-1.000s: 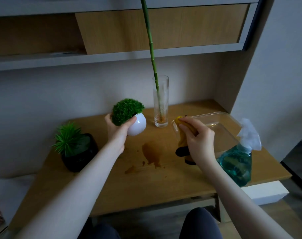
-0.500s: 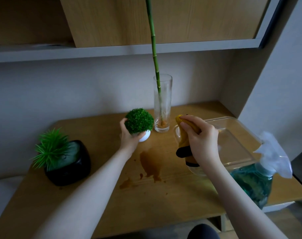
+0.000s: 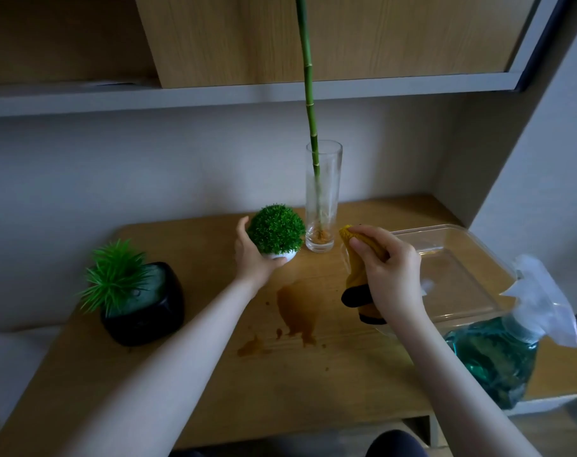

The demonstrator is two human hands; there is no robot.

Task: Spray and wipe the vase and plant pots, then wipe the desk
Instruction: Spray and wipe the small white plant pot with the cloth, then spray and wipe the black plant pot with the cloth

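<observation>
Desk (image 3: 313, 374), stained: my left hand (image 3: 252, 258) cups the white pot (image 3: 280, 256); right hand (image 3: 391, 275) grips the cloth (image 3: 358, 258) beside the vase (image 3: 323, 199).

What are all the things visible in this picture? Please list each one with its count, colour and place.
desk: one, light brown wood, across the lower half.
stain: one brown wet patch with small drops, desk centre.
glass vase: one, clear, back centre, holding a green bamboo stalk.
white pot: one, with a round green plant, left of the vase.
black pot: one, with spiky green plant, desk left.
clear tray: one, transparent, desk right.
spray bottle: one, teal liquid, white head, front right.
cloth: one, yellow and black, in the right hand.
shelf: one, grey, above.
left hand: holds the white pot.
right hand: grips the cloth.
</observation>
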